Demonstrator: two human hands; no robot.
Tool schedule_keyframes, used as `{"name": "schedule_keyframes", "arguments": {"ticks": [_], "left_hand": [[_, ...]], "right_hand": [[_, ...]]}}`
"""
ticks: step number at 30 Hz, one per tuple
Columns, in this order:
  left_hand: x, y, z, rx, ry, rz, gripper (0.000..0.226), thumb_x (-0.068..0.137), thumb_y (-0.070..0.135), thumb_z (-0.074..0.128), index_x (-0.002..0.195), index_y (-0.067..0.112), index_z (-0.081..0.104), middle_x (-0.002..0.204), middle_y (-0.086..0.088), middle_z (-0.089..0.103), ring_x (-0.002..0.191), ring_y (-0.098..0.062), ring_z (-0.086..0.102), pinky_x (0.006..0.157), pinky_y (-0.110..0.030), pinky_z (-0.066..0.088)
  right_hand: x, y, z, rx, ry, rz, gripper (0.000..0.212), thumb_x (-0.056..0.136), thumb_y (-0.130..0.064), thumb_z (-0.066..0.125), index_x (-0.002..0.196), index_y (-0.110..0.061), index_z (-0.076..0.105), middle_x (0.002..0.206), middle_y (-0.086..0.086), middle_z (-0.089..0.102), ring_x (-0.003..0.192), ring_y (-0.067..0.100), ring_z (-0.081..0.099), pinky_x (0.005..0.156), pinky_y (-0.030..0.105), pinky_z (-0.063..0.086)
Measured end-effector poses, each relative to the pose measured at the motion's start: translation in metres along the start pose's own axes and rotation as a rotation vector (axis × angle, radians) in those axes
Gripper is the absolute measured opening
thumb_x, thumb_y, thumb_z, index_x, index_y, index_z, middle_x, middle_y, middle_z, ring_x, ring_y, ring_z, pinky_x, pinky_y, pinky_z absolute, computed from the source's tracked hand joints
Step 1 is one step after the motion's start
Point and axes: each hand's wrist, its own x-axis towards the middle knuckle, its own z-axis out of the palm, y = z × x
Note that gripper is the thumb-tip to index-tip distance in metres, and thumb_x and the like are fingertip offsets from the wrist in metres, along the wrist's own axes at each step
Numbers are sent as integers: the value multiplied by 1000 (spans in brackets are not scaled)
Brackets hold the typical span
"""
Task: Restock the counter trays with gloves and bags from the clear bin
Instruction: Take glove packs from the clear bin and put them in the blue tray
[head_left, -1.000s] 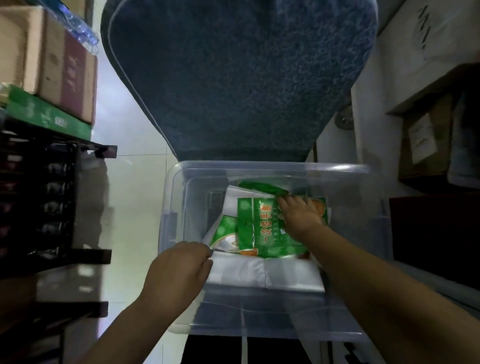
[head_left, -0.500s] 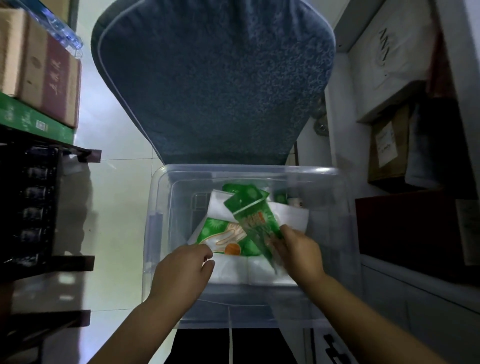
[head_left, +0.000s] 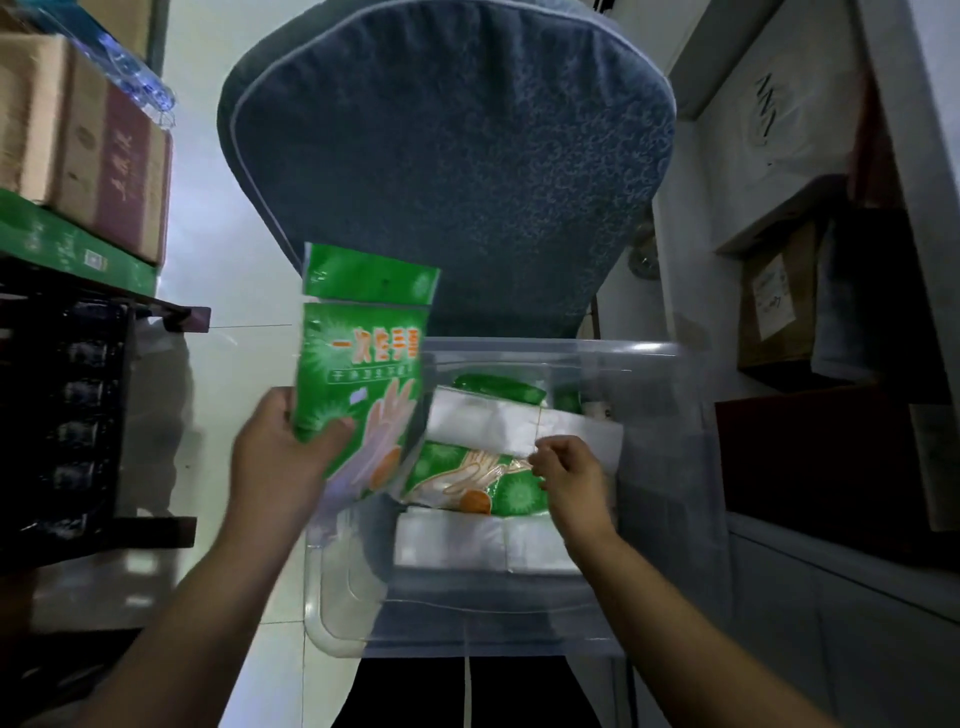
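Green printed plastic marks the glove packet (head_left: 363, 364), which is now held upright in the left hand (head_left: 283, 462). Its lower left corner is gripped between thumb and fingers, above and just left of the clear bin (head_left: 649, 358). Half a second ago this packet was being drawn up out of the bin by the right hand (head_left: 569, 475), while the left hand rested at the bin's near left rim. It has since been passed across and lifted clear of the bin.

The right hand has been returned into the bin. Its fingers are curled at the right edge of a second glove packet (head_left: 467, 483), which lies flat between a white bag pack (head_left: 483, 426) on the far side and another white pack (head_left: 467, 540) on the near side. Whether that edge is already pinched cannot be told.

One packet is thus judged to be secured for restocking, and a second pick seems to have been started. More green packets are seen at the far end of the bin, so stock remains. The counter trays are not in view, so no delivery has been made yet. A blue upholstered chair back (head_left: 452, 171) stands just beyond the bin, and cardboard boxes (head_left: 83, 140) are shelved at the far left.
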Motion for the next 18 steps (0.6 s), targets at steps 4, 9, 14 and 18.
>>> {"name": "schedule_keyframes", "arguments": {"ticks": [4, 9, 14, 18], "left_hand": [[9, -22, -26, -17, 32, 12, 15, 80, 24, 69, 94, 20, 65, 86, -2, 71, 79, -21, 67, 71, -33, 53], [15, -45, -29, -89, 65, 26, 24, 84, 19, 66, 79, 42, 66, 72, 26, 70, 64, 8, 64, 57, -22, 49], [17, -67, -22, -134, 13, 35, 25, 83, 17, 67, 83, 41, 67, 79, 24, 72, 65, 4, 65, 61, -28, 51], [13, -69, -24, -111, -38, 54, 14, 77, 27, 67, 84, 39, 66, 81, 21, 72, 68, 1, 66, 61, -21, 54]], "right_hand": [[31, 31, 10, -231, 69, 35, 12, 88, -3, 55, 88, -8, 66, 92, 15, 68, 82, 23, 59, 74, 26, 45], [105, 33, 39, -487, 181, -23, 27, 92, -14, 52, 116, -6, 60, 116, 22, 62, 109, 37, 54, 91, 37, 43], [136, 42, 59, -644, 237, 97, 18, 90, -22, 56, 105, -17, 63, 111, 16, 65, 110, 35, 50, 89, 37, 39], [120, 56, 55, -623, 173, 84, 16, 88, -20, 59, 100, -15, 70, 107, 19, 67, 101, 37, 57, 83, 36, 47]]}}
